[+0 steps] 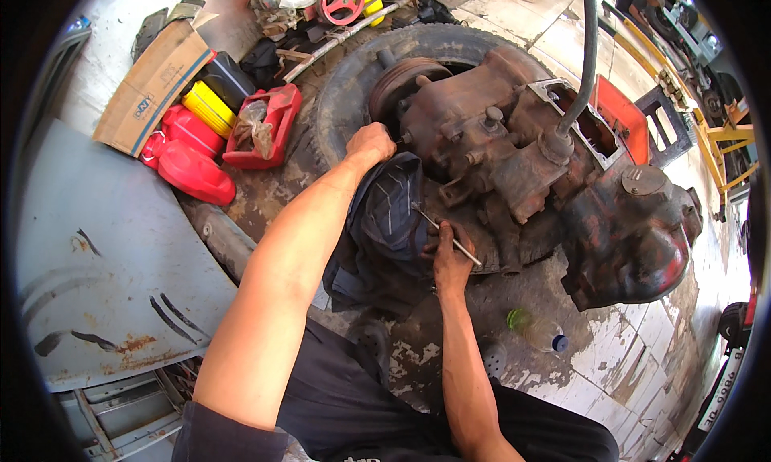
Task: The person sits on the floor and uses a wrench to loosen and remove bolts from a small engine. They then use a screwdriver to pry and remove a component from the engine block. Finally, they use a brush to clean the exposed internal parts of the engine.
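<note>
A large, grimy gearbox-like metal casing (490,132) rests on a big tyre (341,84). My left hand (372,146) is closed against the casing's left side, near a rusty round drum (405,84); what its fingers grip is hidden. Closer to me, my right hand (452,257) pinches a slim metal rod (467,253), whose far end points up and left over a bundle of dark blue cloth (389,209). The cloth lies bunched between my hands, below the casing. Dark grime covers my right fingers.
Red jerrycans (193,173), a red tray-like container (269,128) and a cardboard box (157,88) stand at the left. A grey metal panel (112,261) lies nearer. Beside my right foot is a plastic bottle (534,329). Another person (638,4) bends over at the far right.
</note>
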Demonstrator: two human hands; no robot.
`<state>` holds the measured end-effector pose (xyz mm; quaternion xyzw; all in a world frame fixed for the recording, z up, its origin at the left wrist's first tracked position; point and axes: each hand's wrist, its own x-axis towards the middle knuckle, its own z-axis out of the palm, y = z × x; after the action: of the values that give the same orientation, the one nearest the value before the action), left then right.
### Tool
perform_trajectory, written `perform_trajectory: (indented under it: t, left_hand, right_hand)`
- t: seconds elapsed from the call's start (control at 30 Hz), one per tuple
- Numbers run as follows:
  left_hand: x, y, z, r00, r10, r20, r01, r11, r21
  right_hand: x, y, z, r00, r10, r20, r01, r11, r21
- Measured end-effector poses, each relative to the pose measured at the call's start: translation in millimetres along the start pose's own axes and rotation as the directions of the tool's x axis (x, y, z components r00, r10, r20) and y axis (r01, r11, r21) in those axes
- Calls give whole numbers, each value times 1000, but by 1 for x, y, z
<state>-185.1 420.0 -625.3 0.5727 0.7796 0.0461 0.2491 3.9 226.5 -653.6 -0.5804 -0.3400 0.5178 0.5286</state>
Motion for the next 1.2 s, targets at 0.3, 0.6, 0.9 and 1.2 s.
perform_trajectory:
  t: [0.3,0.6,0.9,1.2]
  left_hand:
    - [4,-11,11,972,203,116,-193,977,-87]
    - [-1,-2,23,986,162,-29,-139,721,-679]
    - [2,-13,22,975,216,-57,-218,871,-441]
    - [-12,-5,21,986,67,-151,-127,894,-430]
  right_hand:
    - [-1,4,-1,1000,-1,23,0,999,32]
    - [4,11,-5,997,-71,29,73,995,-61]
    - [-2,2,-3,999,-43,32,44,999,-22]
    - [-1,6,-5,998,-42,35,43,999,-32]
